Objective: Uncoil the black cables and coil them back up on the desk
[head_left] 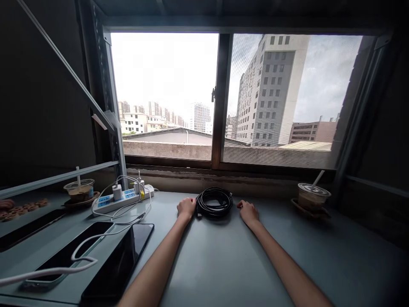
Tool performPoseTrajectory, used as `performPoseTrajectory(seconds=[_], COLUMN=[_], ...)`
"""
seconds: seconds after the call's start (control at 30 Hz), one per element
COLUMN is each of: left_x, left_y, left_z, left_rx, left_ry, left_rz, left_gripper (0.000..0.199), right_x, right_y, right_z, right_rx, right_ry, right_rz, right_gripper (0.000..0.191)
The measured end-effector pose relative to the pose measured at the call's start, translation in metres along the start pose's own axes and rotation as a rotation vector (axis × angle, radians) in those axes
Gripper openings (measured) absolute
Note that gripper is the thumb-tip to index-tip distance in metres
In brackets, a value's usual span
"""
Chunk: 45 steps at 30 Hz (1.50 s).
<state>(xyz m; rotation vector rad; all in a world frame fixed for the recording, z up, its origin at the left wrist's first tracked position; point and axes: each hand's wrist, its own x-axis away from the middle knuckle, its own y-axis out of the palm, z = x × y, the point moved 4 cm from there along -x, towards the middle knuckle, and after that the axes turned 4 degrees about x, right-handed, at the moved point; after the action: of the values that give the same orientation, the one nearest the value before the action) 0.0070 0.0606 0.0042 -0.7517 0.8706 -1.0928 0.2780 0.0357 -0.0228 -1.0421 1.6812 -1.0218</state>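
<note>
A coil of black cable (214,203) lies on the grey-blue table (220,264) near its far edge, with its plug ends showing on the coil. Just left of the coil rests my left hand (186,207), its fingers curled into a loose fist. It is very close to the cable; whether it touches I cannot tell. My right hand (248,212) lies on the table to the right of the coil, with a gap between them. Its fingers are curled in and nothing shows in them.
At left lie a tablet (121,260), a phone (75,247) and a white charging cable (64,269). Behind them is a power strip (123,199) with plugged-in chargers. Lidded cups with straws stand left (79,190) and right (313,196). Another person's hand (6,205) shows far left.
</note>
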Motion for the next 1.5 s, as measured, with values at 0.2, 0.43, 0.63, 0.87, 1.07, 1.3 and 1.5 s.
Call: performPoseTrajectory(seconds=[0.2, 0.43, 0.63, 0.87, 1.07, 1.3, 1.5], left_x=[0.0002, -0.0018, -0.0012, -0.0023, -0.0033, -0.0033, -0.0017], left_y=[0.0011, 0.0055, 0.0034, 0.0024, 0.0036, 0.0035, 0.0033], left_z=[0.0005, -0.0007, -0.0004, -0.0004, -0.0008, -0.0003, -0.001], left_rx=[-0.008, -0.013, 0.004, -0.002, 0.001, 0.003, -0.02], left_ry=[-0.003, -0.004, -0.003, 0.001, 0.014, 0.011, -0.001], left_rz=[-0.01, -0.014, -0.007, -0.01, -0.011, -0.003, 0.0], left_gripper=[0.04, 0.042, 0.042, 0.042, 0.041, 0.041, 0.042], right_x=[0.0025, 0.0037, 0.0032, 0.0051, 0.0043, 0.0029, 0.0018], right_y=[-0.0031, -0.005, -0.0049, -0.0068, -0.0071, -0.0045, -0.0012], right_z=[-0.0005, -0.0001, -0.0006, -0.0022, -0.0028, -0.0018, -0.0005], right_rx=[-0.006, -0.017, -0.015, -0.024, -0.02, -0.017, -0.034], right_ry=[-0.001, 0.009, 0.014, 0.013, 0.014, 0.004, 0.008], right_rz=[-0.013, -0.036, -0.027, -0.023, -0.027, -0.022, -0.019], right_gripper=[0.034, 0.034, 0.035, 0.034, 0.034, 0.034, 0.034])
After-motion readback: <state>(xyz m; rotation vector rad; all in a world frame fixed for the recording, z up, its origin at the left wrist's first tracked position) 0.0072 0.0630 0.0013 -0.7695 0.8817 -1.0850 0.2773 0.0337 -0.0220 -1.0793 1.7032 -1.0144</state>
